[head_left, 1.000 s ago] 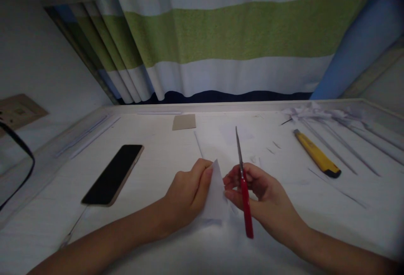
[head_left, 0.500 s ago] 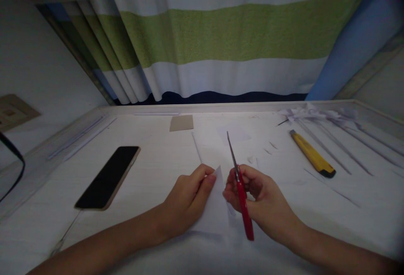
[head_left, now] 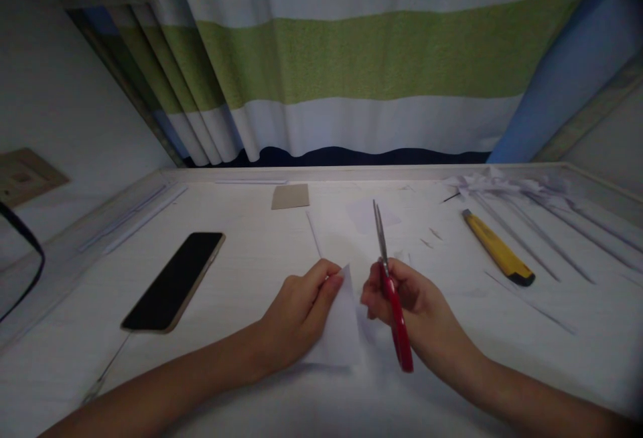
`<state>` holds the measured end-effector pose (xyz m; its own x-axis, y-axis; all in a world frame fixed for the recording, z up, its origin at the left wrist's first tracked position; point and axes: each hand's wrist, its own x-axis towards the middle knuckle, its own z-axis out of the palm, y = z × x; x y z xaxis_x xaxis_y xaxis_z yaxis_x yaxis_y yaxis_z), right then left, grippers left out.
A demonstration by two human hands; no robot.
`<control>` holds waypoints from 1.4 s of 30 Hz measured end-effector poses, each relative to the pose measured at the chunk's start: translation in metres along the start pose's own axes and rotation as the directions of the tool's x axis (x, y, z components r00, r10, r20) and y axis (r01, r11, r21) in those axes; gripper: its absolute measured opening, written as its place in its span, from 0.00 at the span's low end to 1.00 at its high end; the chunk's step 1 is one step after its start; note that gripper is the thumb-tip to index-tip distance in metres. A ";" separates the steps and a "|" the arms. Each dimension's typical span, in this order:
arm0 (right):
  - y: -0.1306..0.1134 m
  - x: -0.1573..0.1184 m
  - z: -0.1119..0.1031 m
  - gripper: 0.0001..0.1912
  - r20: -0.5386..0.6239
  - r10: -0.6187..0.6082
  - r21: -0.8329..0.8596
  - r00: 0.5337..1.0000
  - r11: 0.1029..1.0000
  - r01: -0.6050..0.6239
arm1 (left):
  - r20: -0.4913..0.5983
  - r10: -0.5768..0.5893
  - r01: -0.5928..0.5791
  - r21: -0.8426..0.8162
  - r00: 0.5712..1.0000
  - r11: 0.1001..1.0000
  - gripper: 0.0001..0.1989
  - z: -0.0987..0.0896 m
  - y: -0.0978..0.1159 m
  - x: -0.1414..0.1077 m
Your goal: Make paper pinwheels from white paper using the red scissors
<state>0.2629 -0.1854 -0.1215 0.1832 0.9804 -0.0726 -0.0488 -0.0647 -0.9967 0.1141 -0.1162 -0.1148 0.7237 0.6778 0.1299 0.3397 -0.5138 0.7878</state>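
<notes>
My left hand (head_left: 306,311) is closed on a piece of white paper (head_left: 342,331), pinching its upper corner between thumb and fingers. The paper's lower part hangs below the hand. My right hand (head_left: 414,304) holds red-handled scissors (head_left: 398,317), their narrow metal blades pointing up and away from me and slightly parted at the tips. A small gap separates the scissors from the paper's right edge. Just beyond my left hand, a thin white paper stick (head_left: 314,234) lies on the white table (head_left: 251,257).
A black phone (head_left: 173,282) with a cable lies at left. A yellow utility knife (head_left: 497,247) lies at right, near rolled paper sticks (head_left: 545,237) and crumpled white paper (head_left: 507,183). A grey-brown card square (head_left: 291,197) sits at the back, before a striped curtain (head_left: 362,56).
My right hand has moved slightly right with the scissors, away from the paper. The blades now show a narrow gap. My left hand keeps its grip on the paper, almost unmoved.
</notes>
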 end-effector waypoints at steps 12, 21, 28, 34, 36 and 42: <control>0.022 0.040 -0.031 0.10 0.117 -0.155 -0.676 0.981 0.711 0.193 | -0.072 -0.132 0.118 -0.168 0.989 0.979 0.15 -0.009 -0.002 0.015; 0.025 0.056 -0.048 0.15 0.110 -0.269 -0.900 0.957 0.382 0.210 | 0.057 -0.483 0.385 -0.689 0.874 0.614 0.12 -0.014 -0.039 0.038; 0.046 0.061 -0.047 0.16 0.165 -0.271 -0.957 0.948 0.190 0.220 | 0.065 -0.509 0.357 -0.790 0.858 0.499 0.11 -0.037 -0.047 0.046; 0.058 0.065 -0.055 0.16 0.207 -0.314 -0.969 0.926 0.063 0.238 | 0.048 -0.555 0.318 -0.859 0.830 0.402 0.09 -0.039 -0.053 0.049; 0.058 0.069 -0.057 0.16 0.210 -0.307 -0.969 0.928 0.059 0.238 | 0.054 -0.587 0.320 -0.877 0.808 0.359 0.06 -0.038 -0.056 0.050; 0.061 0.079 -0.061 0.16 0.219 -0.249 -0.968 0.943 0.066 0.242 | 0.096 -0.576 0.291 -0.921 0.812 0.257 0.06 -0.040 -0.048 0.057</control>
<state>0.3341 -0.1229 -0.1898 -0.0302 0.9817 0.1880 0.9916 0.0531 -0.1178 0.1148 -0.0321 -0.1205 0.4496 0.7958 -0.4057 -0.2555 0.5498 0.7953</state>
